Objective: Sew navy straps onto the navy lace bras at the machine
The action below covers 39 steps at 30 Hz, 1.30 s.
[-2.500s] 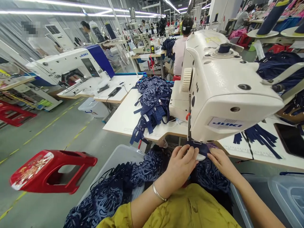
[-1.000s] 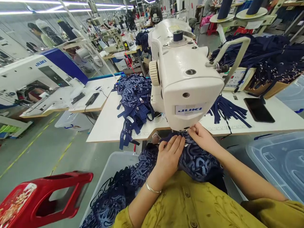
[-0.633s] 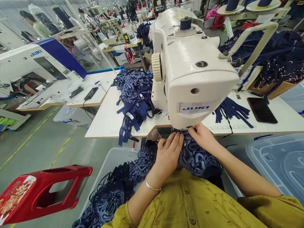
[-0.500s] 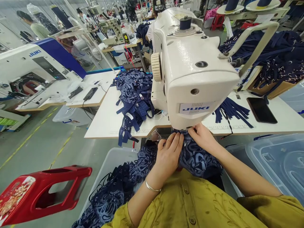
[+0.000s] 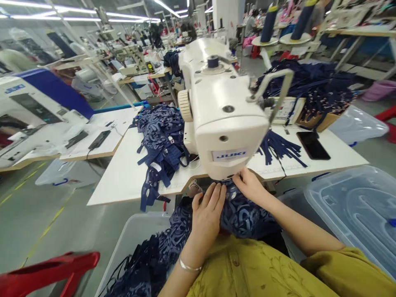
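A navy patterned lace garment point(image 5: 247, 212) lies bunched over my lap and runs up under the head of a white sewing machine point(image 5: 229, 128). My left hand point(image 5: 208, 216), a silver bangle on its wrist, is closed on the garment just left of the machine head, fingers pressed together and pointing up. On the other side, my right hand point(image 5: 249, 185) pinches the garment's upper edge close under the head. The machine head hides the needle and the stitched spot.
Dark lace pieces fill a clear bin point(image 5: 123, 243) at lower left. More navy garments point(image 5: 162, 136) are heaped on the white table point(image 5: 108, 181). Navy straps point(image 5: 281, 148) and a phone point(image 5: 313, 145) lie right. A red stool point(image 5: 74, 268) and clear lid point(image 5: 349, 214) flank me.
The view has tilted up and turned right, so the machine and table appear shifted left and lower. Both hands keep about the same place on the garment under the machine head.
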### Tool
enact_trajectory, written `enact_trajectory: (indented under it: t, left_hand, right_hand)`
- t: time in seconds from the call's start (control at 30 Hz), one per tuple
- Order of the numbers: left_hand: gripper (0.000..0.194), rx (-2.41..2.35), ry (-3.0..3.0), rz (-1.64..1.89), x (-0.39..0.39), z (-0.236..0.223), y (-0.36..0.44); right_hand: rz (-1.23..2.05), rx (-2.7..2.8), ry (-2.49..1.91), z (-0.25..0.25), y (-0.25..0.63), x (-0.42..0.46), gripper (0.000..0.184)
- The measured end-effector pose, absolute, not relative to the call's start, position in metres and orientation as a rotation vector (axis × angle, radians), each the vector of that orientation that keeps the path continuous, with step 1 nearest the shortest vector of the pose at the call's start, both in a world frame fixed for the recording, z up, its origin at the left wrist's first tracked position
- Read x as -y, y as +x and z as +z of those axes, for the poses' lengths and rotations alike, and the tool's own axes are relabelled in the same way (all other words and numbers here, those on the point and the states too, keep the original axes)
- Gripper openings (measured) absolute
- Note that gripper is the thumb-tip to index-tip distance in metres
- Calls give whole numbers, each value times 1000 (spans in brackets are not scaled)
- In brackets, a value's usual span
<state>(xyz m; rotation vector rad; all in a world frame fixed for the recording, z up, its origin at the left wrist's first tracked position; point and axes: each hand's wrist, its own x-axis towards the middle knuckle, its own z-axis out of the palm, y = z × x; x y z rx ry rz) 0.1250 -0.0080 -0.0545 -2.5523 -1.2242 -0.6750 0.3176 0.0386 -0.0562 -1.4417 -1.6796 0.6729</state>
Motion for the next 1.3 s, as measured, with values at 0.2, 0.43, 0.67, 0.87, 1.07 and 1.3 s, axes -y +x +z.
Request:
enact_trajectory:
  t: [0.2, 0.43, 0.67, 0.87, 1.07, 1.3]
  left_hand:
    - [55, 1142, -2558, -731, 3, -56, 124]
    - [56, 1112, -2557, -678, 1, -54, 127]
    - [55, 1112, -2539, -618, 6, -51, 133]
    - [49, 1101, -2494, -563, 8, -45, 133]
    - [30, 971, -2650, -526, 12, -36, 127]
    - [123, 1079, -2884, -315, 17, -16, 135]
  right_hand:
    - [699, 1529, -1515, -65, 346, -45, 21]
    - [715, 1222, -1729, -91, 435, -99, 20]
    - [786, 1016, -1924, -96, 462, -154, 32]
    - [707, 877, -1802, -87, 461, -153, 25]
    - [765, 683, -1349, -61, 478, -99, 32]
    - [1069, 514, -905, -36, 451, -31, 33]
